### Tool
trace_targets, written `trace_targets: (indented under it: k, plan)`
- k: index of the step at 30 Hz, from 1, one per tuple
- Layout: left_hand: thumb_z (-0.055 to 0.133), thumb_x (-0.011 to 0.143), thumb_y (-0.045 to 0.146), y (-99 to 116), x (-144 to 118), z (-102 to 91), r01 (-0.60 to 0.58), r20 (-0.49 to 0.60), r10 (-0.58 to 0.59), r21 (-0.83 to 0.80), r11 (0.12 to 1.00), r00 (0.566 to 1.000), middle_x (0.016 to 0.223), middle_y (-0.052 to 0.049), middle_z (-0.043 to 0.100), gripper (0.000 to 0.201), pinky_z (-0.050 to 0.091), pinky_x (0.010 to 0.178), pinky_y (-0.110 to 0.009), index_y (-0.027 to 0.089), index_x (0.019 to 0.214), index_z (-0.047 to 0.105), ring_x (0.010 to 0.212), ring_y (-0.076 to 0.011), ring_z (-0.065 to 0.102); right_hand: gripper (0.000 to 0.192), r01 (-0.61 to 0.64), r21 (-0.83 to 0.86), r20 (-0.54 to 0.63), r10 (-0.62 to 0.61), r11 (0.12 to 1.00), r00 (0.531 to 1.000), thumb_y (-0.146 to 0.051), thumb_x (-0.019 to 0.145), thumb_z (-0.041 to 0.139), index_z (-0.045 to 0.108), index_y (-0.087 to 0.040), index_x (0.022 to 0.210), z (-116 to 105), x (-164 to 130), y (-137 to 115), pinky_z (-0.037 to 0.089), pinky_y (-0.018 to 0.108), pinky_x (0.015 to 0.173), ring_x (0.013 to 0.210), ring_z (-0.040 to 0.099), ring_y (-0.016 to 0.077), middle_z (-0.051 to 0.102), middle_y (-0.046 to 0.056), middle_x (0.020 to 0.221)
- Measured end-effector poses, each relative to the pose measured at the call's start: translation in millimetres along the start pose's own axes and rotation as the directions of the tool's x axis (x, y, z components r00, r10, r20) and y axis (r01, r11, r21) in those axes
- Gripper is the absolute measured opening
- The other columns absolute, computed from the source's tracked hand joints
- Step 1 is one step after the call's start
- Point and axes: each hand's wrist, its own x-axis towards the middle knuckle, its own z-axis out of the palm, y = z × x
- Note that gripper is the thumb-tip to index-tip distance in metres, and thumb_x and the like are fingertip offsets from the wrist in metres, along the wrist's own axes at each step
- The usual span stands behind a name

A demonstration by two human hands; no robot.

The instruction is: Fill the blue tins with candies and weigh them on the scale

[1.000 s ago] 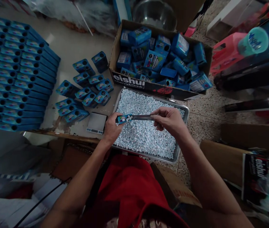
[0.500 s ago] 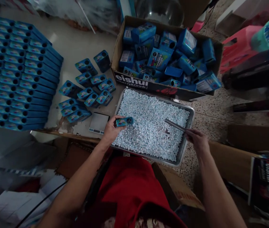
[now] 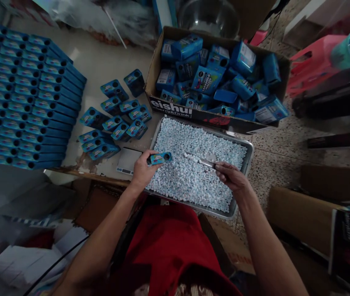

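Note:
Over the left side of a metal tray (image 3: 249,158), my left hand (image 3: 143,170) is closed around a small blue candy box (image 3: 160,158), its round dark hole facing up. Small white and pale blue candies (image 3: 190,185) fill the tray. My right hand (image 3: 232,176) grips the handle of a narrow metal scoop (image 3: 207,163), which points left toward the box and carries a line of candies. A gap lies between the scoop's tip and the box. Just left of my left hand, a flat digital scale (image 3: 128,159) rests on the table.
Blue boxes (image 3: 113,123) stand loosely grouped on the table (image 3: 97,61), left of the tray. A large stack of the same boxes (image 3: 29,107) fills the far left. Behind the tray, a cardboard carton (image 3: 199,117) holds more boxes. A pink stool (image 3: 313,61) stands at right.
My right hand has moved left over the tray with the scoop, which now carries candies close to the box. My left hand stays nearly in place, still holding the box.

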Motion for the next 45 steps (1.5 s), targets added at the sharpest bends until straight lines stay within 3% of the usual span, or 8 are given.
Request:
trace_targets:
  k: [8, 15, 18, 23, 25, 31, 39, 45]
  plan:
    - [0.078, 0.073, 0.023, 6, -5, -4.1, -0.073, 0.009, 0.073, 0.088, 0.993, 0.997, 0.109, -0.004, 0.074, 0.038, 0.05, 0.095, -0.037, 0.023, 0.109, 0.07, 0.102, -0.0252, 0.069, 0.037, 0.154, -0.2, 0.139, -0.128, 0.968, 0.982, -0.04, 0.066, 0.091, 0.076, -0.013, 0.088, 68, -17, -46, 0.039, 0.016, 0.039, 0.042, 0.053, 0.0064, 0.068, 0.0, 0.057]
    - [0.081, 0.066, 0.026, -15, -8, 2.6, 0.055, 0.009, -0.054, -0.129, 0.99, 0.999, 0.102, -0.004, 0.072, 0.043, 0.053, 0.09, -0.035, 0.02, 0.106, 0.067, 0.093, -0.0219, 0.069, 0.015, 0.373, -0.469, 0.183, -0.325, 0.8, 0.928, -0.03, 0.082, 0.075, 0.076, -0.016, 0.088, 128, -67, -80, 0.042, 0.021, 0.039, 0.041, 0.056, 0.0095, 0.065, -0.001, 0.055]
    - [0.084, 0.062, 0.027, -23, -11, 0.0, 0.107, 0.014, -0.106, -0.232, 0.967, 0.994, 0.095, -0.002, 0.071, 0.047, 0.054, 0.086, -0.034, 0.02, 0.105, 0.065, 0.088, -0.0203, 0.068, 0.021, 0.379, -0.523, 0.143, -0.36, 0.763, 0.922, -0.034, 0.084, 0.076, 0.077, -0.017, 0.094, 104, -77, -78, 0.044, 0.021, 0.04, 0.043, 0.056, 0.01, 0.067, 0.0, 0.059]
    - [0.086, 0.062, 0.03, -37, -22, -18.2, 0.125, -0.03, -0.144, -0.35, 0.929, 0.989, 0.091, 0.0, 0.072, 0.048, 0.055, 0.085, -0.033, 0.022, 0.104, 0.064, 0.085, -0.0189, 0.068, 0.037, 0.13, -0.512, -0.23, -0.281, 0.849, 0.932, -0.043, 0.069, 0.087, 0.079, -0.013, 0.09, -13, -64, -25, 0.043, 0.022, 0.041, 0.045, 0.055, 0.0115, 0.065, 0.002, 0.056]
    - [0.087, 0.061, 0.032, -40, -24, -23.9, 0.134, -0.01, -0.151, -0.399, 0.907, 0.989, 0.092, -0.001, 0.072, 0.049, 0.056, 0.085, -0.034, 0.022, 0.103, 0.064, 0.085, -0.0192, 0.068, 0.039, 0.033, -0.407, -0.332, -0.182, 0.913, 0.926, -0.041, 0.059, 0.091, 0.079, -0.014, 0.084, -41, -50, 5, 0.041, 0.022, 0.039, 0.044, 0.052, 0.0113, 0.063, 0.001, 0.054]
    - [0.085, 0.059, 0.029, -31, -22, -23.0, 0.126, 0.031, -0.123, -0.367, 0.922, 0.992, 0.093, 0.0, 0.072, 0.048, 0.054, 0.085, -0.031, 0.021, 0.102, 0.065, 0.086, -0.018, 0.067, 0.037, -0.044, -0.179, -0.231, 0.002, 0.983, 0.973, -0.039, 0.054, 0.095, 0.077, -0.017, 0.078, -16, -9, 55, 0.04, 0.022, 0.041, 0.048, 0.053, 0.011, 0.065, 0.003, 0.06]
    - [0.08, 0.062, 0.027, -9, -14, -4.4, 0.062, 0.061, -0.054, -0.139, 0.988, 0.997, 0.093, 0.0, 0.07, 0.041, 0.051, 0.086, -0.032, 0.021, 0.1, 0.066, 0.087, -0.0201, 0.066, 0.049, -0.066, -0.093, -0.185, 0.048, 0.994, 0.982, -0.039, 0.045, 0.099, 0.075, -0.013, 0.078, -35, -41, 20, 0.028, 0.016, 0.034, 0.039, 0.04, 0.0044, 0.057, -0.002, 0.051]
    - [0.077, 0.068, 0.02, -4, -12, 8.6, -0.059, 0.058, 0.057, 0.042, 0.997, 0.997, 0.103, -0.002, 0.072, 0.036, 0.051, 0.094, -0.036, 0.023, 0.103, 0.069, 0.096, -0.0228, 0.067, 0.042, 0.035, -0.106, 0.009, -0.034, 0.994, 0.999, -0.041, 0.058, 0.096, 0.075, -0.014, 0.084, 13, -38, -5, 0.031, 0.016, 0.037, 0.041, 0.045, 0.0049, 0.063, -0.001, 0.056]
